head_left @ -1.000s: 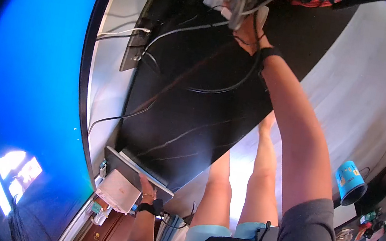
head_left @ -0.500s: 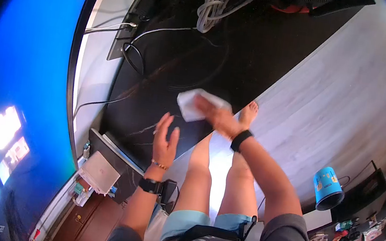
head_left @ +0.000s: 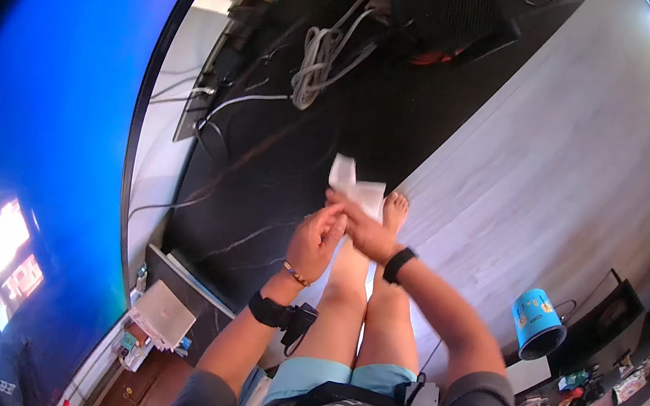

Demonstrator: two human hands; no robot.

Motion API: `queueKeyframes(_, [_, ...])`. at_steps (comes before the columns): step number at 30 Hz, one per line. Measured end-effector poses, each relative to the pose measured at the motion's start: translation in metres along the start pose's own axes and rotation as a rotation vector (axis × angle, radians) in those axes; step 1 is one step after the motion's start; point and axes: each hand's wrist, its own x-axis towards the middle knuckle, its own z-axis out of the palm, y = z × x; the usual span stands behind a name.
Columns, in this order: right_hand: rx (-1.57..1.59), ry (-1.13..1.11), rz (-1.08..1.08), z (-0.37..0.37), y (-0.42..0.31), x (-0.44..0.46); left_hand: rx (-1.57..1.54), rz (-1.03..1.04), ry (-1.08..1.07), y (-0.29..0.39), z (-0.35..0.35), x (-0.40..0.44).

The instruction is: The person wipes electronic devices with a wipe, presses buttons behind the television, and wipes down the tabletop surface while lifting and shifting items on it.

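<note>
A white tissue or wipe (head_left: 367,196), partly unfolded and blurred, sticks out beyond the fingers of my right hand (head_left: 370,234), which is closed on it. My left hand (head_left: 315,241) meets the right at the fingertips, its thumb and fingers drawn together. Whatever lies between the left fingertips is hidden. Both hands are in front of my knees, above the near edge of a black marble-patterned surface (head_left: 261,186).
A coiled grey cable (head_left: 314,66) lies on the black surface, close to a dark mesh object (head_left: 448,14). At left stands a large blue screen (head_left: 58,110). A blue bin (head_left: 537,317) is on the right, beside the pale wood floor (head_left: 542,174).
My left hand has moved up and right to meet the right hand, its spread fingers now drawn in. The tissue has changed shape and opened out. The view has shifted.
</note>
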Motion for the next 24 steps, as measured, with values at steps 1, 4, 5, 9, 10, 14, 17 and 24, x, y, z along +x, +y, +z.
queueKeyframes(1, [-0.468, 0.068, -0.267, 0.008, 0.019, -0.006, -0.020, -0.113, -0.049, -0.002, 0.003, 0.008])
queueKeyframes(4, [-0.679, 0.102, -0.175, 0.007, 0.029, -0.002, -0.039, -0.021, -0.054, 0.006, 0.004, 0.022])
queueKeyframes(5, [-0.575, 0.075, 0.055, -0.009, -0.003, 0.005, 0.015, -0.027, -0.056, 0.017, -0.001, 0.027])
queueKeyframes(9, [-0.769, 0.356, -0.166, -0.088, -0.008, 0.039, -0.130, -0.051, -0.123, 0.056, -0.016, 0.055])
queueKeyframes(10, [-0.747, 0.430, -0.186, -0.109, -0.013, 0.046, -0.127, -0.041, -0.121, 0.060, -0.016, 0.066])
queueKeyframes(14, [-0.846, 0.417, -0.224, -0.173, -0.036, 0.065, -0.517, -0.130, -0.223, 0.088, 0.005, 0.107])
queueKeyframes(17, [-0.706, 0.595, -0.275, -0.179, -0.060, 0.066, -0.740, -0.229, -0.134, 0.114, 0.030, 0.141])
queueKeyframes(24, [0.112, 0.886, -0.004, -0.263, -0.087, 0.033, -1.505, -0.031, -0.095, 0.122, 0.056, 0.198])
